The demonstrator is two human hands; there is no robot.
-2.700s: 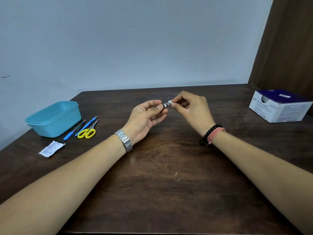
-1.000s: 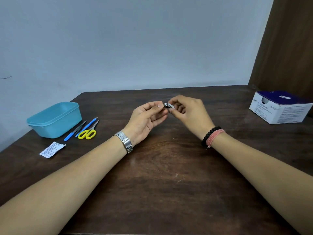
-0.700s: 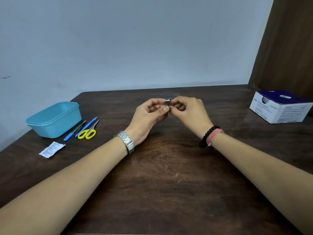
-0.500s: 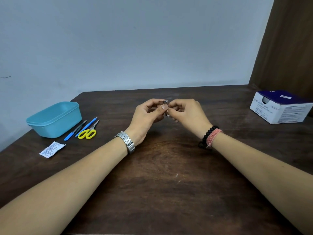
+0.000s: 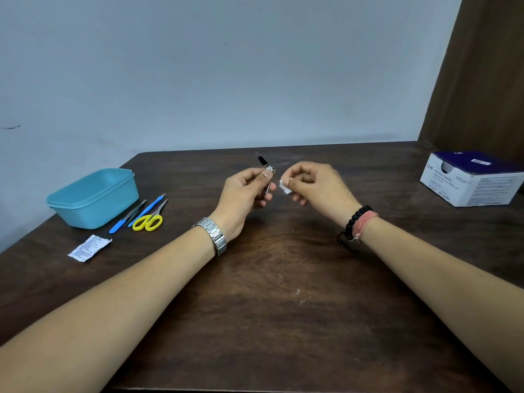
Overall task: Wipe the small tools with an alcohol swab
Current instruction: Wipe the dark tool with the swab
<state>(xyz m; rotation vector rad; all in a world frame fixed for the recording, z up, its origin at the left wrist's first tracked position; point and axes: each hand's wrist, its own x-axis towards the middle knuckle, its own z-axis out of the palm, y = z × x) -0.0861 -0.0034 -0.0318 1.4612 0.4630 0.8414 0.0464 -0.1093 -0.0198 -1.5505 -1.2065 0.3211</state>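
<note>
Above the middle of the dark wooden table (image 5: pixel 283 307), my left hand (image 5: pixel 245 194) pinches a small metal nail clipper (image 5: pixel 266 173) between thumb and fingers, its black lever swung up and pointing away. My right hand (image 5: pixel 314 185) is a short gap to the right of it and pinches a small folded white alcohol swab (image 5: pixel 285 187) at its fingertips. The swab and the clipper are apart. At the left lie yellow-handled scissors (image 5: pixel 149 221), a blue-handled tool (image 5: pixel 147 209), another blue-handled tool (image 5: pixel 117 226) and grey tweezers (image 5: pixel 134 211).
A teal plastic tub (image 5: pixel 93 198) stands at the far left behind the tools. A torn white swab wrapper (image 5: pixel 89 248) lies near the left edge. A white and blue box of swabs (image 5: pixel 473 180) sits at the far right. A wall runs behind the table.
My hands were together with the swab on the clipper. Now they have parted, the clipper's lever stands raised, and the swab is off the tool.
</note>
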